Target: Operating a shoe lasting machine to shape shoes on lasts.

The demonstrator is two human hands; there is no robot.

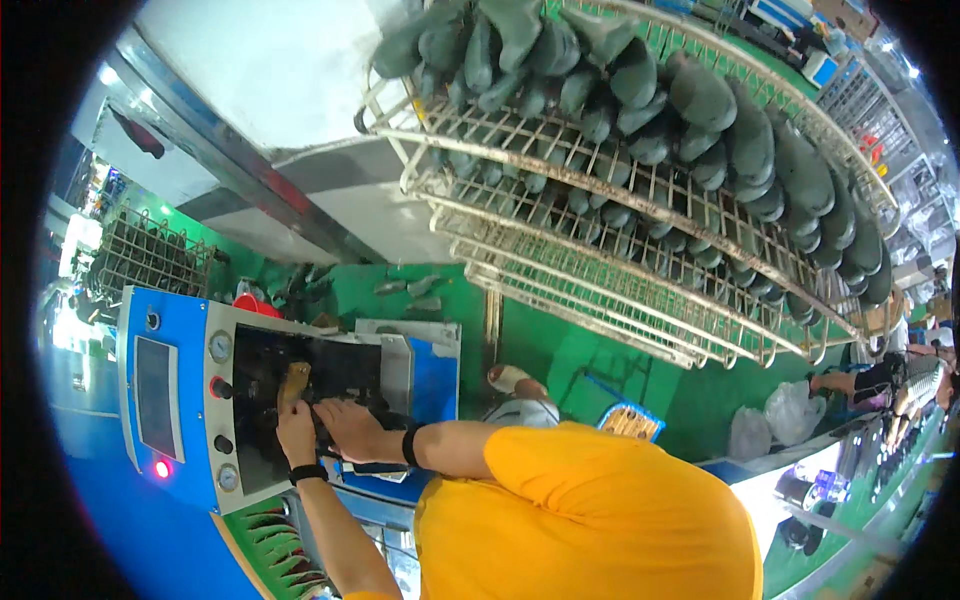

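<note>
In front of me stands a blue machine with a pale front panel [215, 400] and a dark working recess. My left hand [297, 432] is inside that recess, fingers closed around the lower end of a tan, narrow, slightly curved piece [295, 382]. The piece sticks up past the fingertips against the black machine parts; its exact kind cannot be made out. Close beside it, my right hand [347, 428] lies palm down over the dark parts, fingers stretched toward the left hand. I see nothing held in it. Both wrists wear black bands.
A multi-tier cream wire rack [600, 190] full of dark green shoe lasts rises ahead and right. The machine carries a screen [156, 392], gauges and knobs. A blue-rimmed crate [632, 422] and white plastic bags [790, 412] stand on the green floor; people sit farther right.
</note>
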